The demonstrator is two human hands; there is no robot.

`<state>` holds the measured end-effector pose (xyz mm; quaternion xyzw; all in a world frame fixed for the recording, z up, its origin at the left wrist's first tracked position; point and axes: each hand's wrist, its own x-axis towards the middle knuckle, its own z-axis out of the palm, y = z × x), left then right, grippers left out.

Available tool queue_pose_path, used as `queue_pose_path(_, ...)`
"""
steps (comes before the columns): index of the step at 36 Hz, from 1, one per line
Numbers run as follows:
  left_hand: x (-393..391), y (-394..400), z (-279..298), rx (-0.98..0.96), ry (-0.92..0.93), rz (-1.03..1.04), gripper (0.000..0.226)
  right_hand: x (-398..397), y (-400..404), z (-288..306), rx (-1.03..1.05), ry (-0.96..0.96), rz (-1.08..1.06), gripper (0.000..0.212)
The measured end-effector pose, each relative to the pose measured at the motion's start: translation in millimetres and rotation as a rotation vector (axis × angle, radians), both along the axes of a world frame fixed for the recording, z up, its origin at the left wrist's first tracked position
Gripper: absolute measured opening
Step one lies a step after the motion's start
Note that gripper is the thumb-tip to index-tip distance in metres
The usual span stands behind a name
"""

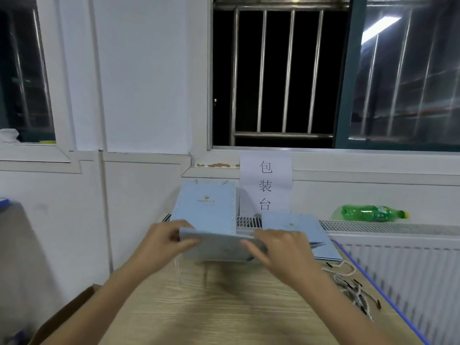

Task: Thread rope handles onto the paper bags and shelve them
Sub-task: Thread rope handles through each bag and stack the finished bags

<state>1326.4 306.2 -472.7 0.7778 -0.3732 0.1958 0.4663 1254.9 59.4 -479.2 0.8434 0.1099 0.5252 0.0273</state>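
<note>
Flat light-blue paper bag (219,245) held just above the wooden table (224,307), blurred. Left hand (161,241) pinches its left edge, right hand (278,247) grips the right edge. Thin cord appears to hang beneath. Another bag (206,205) leans on the wall; a flat one (298,232) lies right. Loose rope handles (348,285) near the right edge. Likely mid-threading or moving the bag to the stack; next needs the hole located.

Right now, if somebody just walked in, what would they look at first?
Probably the two hands, the left hand and the right hand, holding a flat pale blue paper bag above the wooden table. Next, the white paper sign with big characters under the barred window. Then the bright green bottle lying on the radiator at the right.
</note>
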Motion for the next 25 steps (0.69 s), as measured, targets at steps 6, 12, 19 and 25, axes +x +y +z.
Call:
queue_pose_path(6,-6,0,42,-0.187,0.191,-0.154,0.050,-7,-3,35,0.024,-0.146,0.100,0.038)
queue_pose_path(12,-2,19,65,0.107,0.245,-0.092,0.047,-29,-19,67,0.401,-0.088,0.196,0.037)
queue_pose_path(19,7,30,62,0.389,0.539,-0.180,0.050,-20,-32,51,0.842,0.526,0.289,0.033)
queue_pose_path(25,49,32,23,0.419,0.870,0.030,0.031,1,-43,-13,0.922,0.880,0.139,0.026)
